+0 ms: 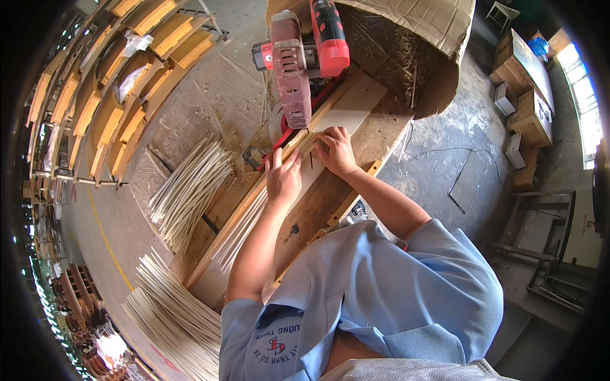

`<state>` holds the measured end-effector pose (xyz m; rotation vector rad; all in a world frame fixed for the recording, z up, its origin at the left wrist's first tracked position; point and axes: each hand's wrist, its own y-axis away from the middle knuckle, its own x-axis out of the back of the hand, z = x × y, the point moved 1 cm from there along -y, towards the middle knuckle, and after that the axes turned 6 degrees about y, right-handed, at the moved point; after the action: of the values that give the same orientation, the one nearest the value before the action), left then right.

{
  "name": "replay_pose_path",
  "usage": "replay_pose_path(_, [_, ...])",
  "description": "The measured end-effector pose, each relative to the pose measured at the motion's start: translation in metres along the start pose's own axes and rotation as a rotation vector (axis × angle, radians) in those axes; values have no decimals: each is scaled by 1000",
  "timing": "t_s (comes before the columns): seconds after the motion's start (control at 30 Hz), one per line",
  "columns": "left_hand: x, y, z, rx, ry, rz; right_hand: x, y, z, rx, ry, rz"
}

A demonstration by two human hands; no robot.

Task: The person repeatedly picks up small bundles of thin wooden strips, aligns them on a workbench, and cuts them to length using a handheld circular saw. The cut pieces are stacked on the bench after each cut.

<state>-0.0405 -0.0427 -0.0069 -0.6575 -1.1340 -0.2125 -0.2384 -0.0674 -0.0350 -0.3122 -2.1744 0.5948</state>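
Left hand [284,181] rests half-curled at the rail [223,235], strips [245,226] trailing behind it; right hand [337,152] bends just beside, either's hold unclear; strips look light, springy, best gripped bunched mid-length

The saw's red housing [333,58] looks like plastic with a slight gloss to me; its maroon guard [291,82] is matt and dusty. Over on the left, the thin sticks [190,193] are pale, unvarnished-looking wood. The far box [438,35] is creased, matt cardboard, the near shirt [419,292] soft woven cloth.
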Motion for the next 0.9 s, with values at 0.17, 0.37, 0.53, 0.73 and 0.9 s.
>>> replay_pose_path(0.17, [1, 0, 1, 3, -10, -8, 0, 0, -1, -16, -2, -6])
replay_pose_path(0.37, [1, 0, 1, 4, 2, 6, -2, 0, 1, -8, 8, -8])
replay_pose_path(0.53, [1, 0, 2, 8, -1, 4, -2, 0, 0, -4, 4, 3])
replay_pose_path(0.73, [1, 0, 1, 18, 0, -6, 0, 0, -2, -3, 30, -2])
replay_pose_path(0.9, [1, -1, 2, 19, 13, -6, 1, 0, -1, -9, 21, 6])
